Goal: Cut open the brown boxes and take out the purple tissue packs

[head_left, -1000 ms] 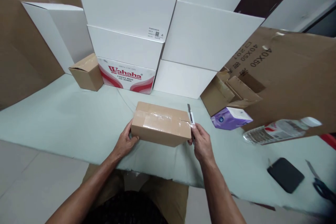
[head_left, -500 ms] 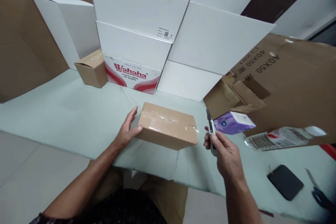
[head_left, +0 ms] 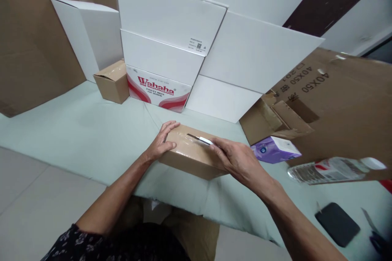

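A taped brown cardboard box [head_left: 186, 159] lies on the pale green tablecloth in front of me. My left hand [head_left: 163, 140] grips its left end, thumb on the near side of the top and fingers over the far corner. In my right hand [head_left: 234, 157] is a utility knife [head_left: 204, 140] with its blade out. The blade points left over the clear tape on the box top; whether it touches the tape I cannot tell. My right hand covers the box's right end.
A purple pack [head_left: 274, 149], a clear plastic bottle [head_left: 337, 170], a black pad [head_left: 337, 224] and scissors [head_left: 379, 240] lie on the right. White cartons [head_left: 171, 12] and a small brown box [head_left: 112, 83] stand behind. The table's front edge [head_left: 196, 214] runs close to me.
My right hand has brought the knife left, from beside the box to over its top. My left hand has moved further onto the box's left end. The view has shifted slightly.
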The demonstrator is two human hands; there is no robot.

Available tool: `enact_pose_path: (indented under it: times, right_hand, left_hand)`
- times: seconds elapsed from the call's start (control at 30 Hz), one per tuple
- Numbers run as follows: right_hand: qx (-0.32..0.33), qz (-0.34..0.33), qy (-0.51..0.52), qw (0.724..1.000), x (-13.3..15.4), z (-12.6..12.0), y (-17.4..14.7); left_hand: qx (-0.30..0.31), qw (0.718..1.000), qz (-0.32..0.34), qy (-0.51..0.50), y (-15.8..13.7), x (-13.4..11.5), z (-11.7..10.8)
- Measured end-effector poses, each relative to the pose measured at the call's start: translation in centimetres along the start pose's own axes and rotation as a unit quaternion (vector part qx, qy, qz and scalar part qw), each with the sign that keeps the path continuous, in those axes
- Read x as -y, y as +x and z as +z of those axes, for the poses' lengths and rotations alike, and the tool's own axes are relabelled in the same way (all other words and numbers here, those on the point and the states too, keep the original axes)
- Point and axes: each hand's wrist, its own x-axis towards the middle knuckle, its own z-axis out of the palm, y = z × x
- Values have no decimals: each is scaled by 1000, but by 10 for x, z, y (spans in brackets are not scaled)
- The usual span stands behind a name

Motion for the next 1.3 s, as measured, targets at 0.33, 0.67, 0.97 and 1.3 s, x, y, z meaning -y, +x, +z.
enact_pose_path:
  times: [0.33,0.67,0.97,1.3]
  right_hand:
    - [104,-17,-130,986,26,-3,39]
    - [203,-3,-295,934,53,-10,43]
    - [244,-32,-331,911,52,-21,46]
    - [274,-23,-336,901,46,-43,41]
  left_hand:
    - [-30,998,3,-49,-1,12,10]
    - [-32,997,-17,-73,0,11,10]
    - [-43,996,-21,-71,-1,8,7]
    - [-62,994,-43,-76,-4,9,7]
